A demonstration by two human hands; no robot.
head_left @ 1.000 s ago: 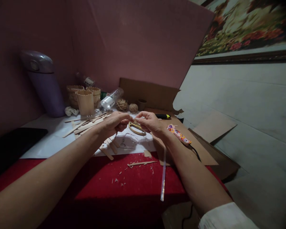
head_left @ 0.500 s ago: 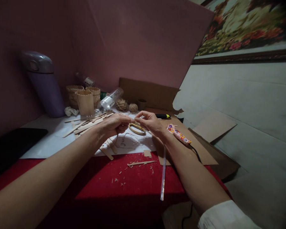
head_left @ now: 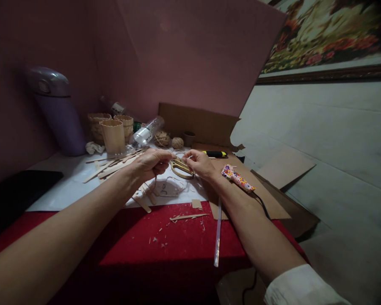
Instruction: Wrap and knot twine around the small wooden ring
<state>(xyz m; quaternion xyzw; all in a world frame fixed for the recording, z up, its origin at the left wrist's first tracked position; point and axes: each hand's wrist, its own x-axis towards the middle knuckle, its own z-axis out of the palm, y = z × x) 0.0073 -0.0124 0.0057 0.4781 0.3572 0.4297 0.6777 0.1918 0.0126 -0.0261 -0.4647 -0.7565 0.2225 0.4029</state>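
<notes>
My left hand (head_left: 154, 163) is closed in a pinch, and a thin strand of twine (head_left: 154, 183) trails below it. Across a small gap, my right hand (head_left: 199, 163) also pinches, thumb against forefinger; what lies between those fingertips is too small to make out. Just under the fingertips are scissors with gold handles (head_left: 182, 171), lying over the white paper (head_left: 190, 190). Flat wooden craft sticks (head_left: 120, 165) lie in a pile beside my left wrist. A flower-patterned glue gun (head_left: 238, 178) rests by my right forearm.
Stick-covered cups (head_left: 112, 137), a plastic bottle (head_left: 147, 131) and twine balls (head_left: 178, 143) stand behind. A purple flask (head_left: 60, 114) is at left. A box cutter (head_left: 215, 154) lies on cardboard (head_left: 266, 203). A glue stick (head_left: 218, 237) overhangs the red cloth (head_left: 130, 245), near wood scraps.
My hands have drawn slightly apart, the right one moving a little to the right. More of the scissors shows between them. Both remain pinched.
</notes>
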